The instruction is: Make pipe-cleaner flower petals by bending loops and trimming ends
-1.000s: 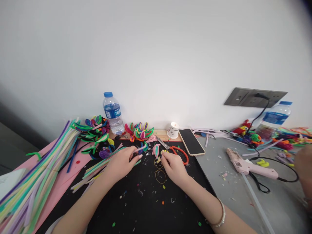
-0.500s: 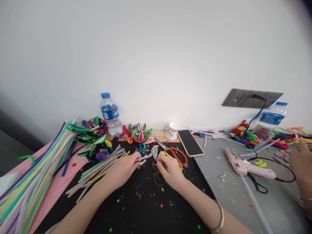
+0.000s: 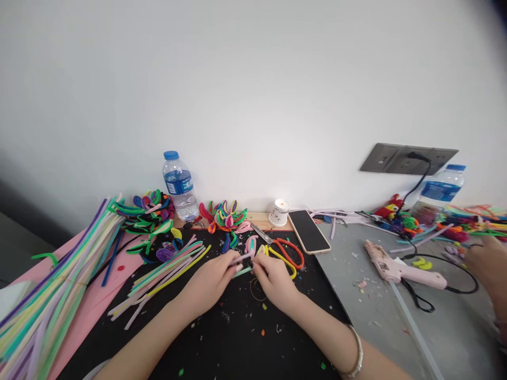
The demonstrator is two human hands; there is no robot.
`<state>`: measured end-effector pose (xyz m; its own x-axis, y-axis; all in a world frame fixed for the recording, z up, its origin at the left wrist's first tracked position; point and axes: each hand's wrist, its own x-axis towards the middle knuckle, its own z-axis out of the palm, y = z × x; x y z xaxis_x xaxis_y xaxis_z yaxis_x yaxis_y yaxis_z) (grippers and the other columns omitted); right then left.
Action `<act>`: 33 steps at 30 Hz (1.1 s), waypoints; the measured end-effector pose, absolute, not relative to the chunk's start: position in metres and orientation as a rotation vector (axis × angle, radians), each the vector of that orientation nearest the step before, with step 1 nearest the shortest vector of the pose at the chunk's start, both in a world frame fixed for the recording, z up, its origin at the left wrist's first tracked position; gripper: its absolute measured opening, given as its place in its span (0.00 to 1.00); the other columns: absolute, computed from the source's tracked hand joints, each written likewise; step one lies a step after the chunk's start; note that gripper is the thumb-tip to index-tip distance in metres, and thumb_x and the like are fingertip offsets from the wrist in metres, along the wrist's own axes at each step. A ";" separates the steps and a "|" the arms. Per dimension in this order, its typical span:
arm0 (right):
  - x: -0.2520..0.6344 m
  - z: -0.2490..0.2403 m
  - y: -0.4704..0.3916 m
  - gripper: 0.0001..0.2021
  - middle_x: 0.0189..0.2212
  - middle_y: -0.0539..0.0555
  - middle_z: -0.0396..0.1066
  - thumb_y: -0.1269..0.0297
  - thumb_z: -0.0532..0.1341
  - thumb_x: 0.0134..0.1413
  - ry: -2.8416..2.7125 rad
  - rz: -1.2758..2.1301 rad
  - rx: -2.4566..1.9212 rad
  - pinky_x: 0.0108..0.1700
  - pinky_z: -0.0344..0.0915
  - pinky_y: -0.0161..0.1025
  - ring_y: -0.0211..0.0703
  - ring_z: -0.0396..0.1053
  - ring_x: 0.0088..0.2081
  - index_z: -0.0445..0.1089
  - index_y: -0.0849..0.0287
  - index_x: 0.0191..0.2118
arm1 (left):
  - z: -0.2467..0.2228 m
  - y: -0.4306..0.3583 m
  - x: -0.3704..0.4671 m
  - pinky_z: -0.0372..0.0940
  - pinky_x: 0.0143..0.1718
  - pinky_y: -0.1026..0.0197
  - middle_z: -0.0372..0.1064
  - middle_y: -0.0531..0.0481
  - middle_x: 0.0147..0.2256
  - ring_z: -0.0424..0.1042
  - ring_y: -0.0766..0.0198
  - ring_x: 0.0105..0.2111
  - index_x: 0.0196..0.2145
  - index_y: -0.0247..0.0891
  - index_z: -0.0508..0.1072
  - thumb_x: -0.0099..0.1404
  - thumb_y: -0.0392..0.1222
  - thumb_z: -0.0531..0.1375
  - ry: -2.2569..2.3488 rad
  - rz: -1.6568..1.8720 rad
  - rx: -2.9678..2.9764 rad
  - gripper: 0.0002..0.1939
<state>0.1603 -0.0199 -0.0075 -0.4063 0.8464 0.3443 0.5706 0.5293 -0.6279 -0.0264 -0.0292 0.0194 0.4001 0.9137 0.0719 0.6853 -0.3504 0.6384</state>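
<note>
My left hand (image 3: pixel 214 278) is closed, its thumb and fingers pinching a lilac pipe cleaner (image 3: pixel 241 257). Opposite it, my right hand (image 3: pixel 276 277) pinches the base of a small bent petal of pink and teal pipe cleaner (image 3: pixel 251 244). The lilac strand reaches across to that petal, and a mint-green end (image 3: pixel 243 272) sticks out below it between the hands. Just beyond my right hand lie scissors (image 3: pixel 288 253) with orange and yellow handles. Cut pipe cleaners (image 3: pixel 166 274) lie in a bundle left of my left hand.
Finished pipe-cleaner petals (image 3: pixel 225 216), a water bottle (image 3: pixel 179 184), a paper cup (image 3: pixel 279 212) and a phone (image 3: pixel 309 232) line the wall. A corded pink glue gun (image 3: pixel 412 274) lies to the right, near another person's hand (image 3: pixel 485 264). Long pipe cleaners (image 3: pixel 59 295) lie at left.
My left hand has moved right, closer to my right hand, bringing the lilac pipe cleaner against the petal's base. The other person's hand at the right edge has shifted slightly.
</note>
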 end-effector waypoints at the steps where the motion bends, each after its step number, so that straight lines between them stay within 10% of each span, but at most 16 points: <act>1: 0.162 -0.007 -0.018 0.10 0.22 0.48 0.61 0.69 0.49 0.58 -2.068 0.522 -1.193 0.29 0.54 0.31 0.36 0.59 0.24 0.60 0.58 0.26 | 0.018 -0.027 -0.029 0.58 0.33 0.62 0.67 0.50 0.33 0.67 0.60 0.32 0.37 0.41 0.63 0.67 0.43 0.43 1.421 0.609 2.131 0.11; 11: 0.173 0.001 -0.010 0.10 0.20 0.46 0.58 0.67 0.49 0.58 -1.824 0.407 -1.291 0.27 0.52 0.30 0.34 0.56 0.22 0.59 0.59 0.26 | 0.006 -0.015 -0.045 0.53 0.53 0.50 0.65 0.44 0.47 0.60 0.54 0.49 0.46 0.39 0.65 0.66 0.44 0.46 1.690 0.980 2.296 0.15; 33: 0.166 -0.006 -0.016 0.09 0.18 0.46 0.61 0.66 0.53 0.55 -1.870 0.551 -1.188 0.25 0.54 0.30 0.33 0.57 0.20 0.62 0.59 0.25 | 0.013 -0.019 -0.035 0.61 0.29 0.65 0.70 0.52 0.25 0.69 0.64 0.26 0.30 0.37 0.72 0.62 0.45 0.51 1.400 0.923 1.910 0.13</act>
<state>0.1658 -0.0163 -0.0058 -0.2054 0.8876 0.4123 0.5222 0.4557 -0.7209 -0.0354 -0.0186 0.0129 0.2055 0.9606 0.1871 0.5502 -0.2716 0.7896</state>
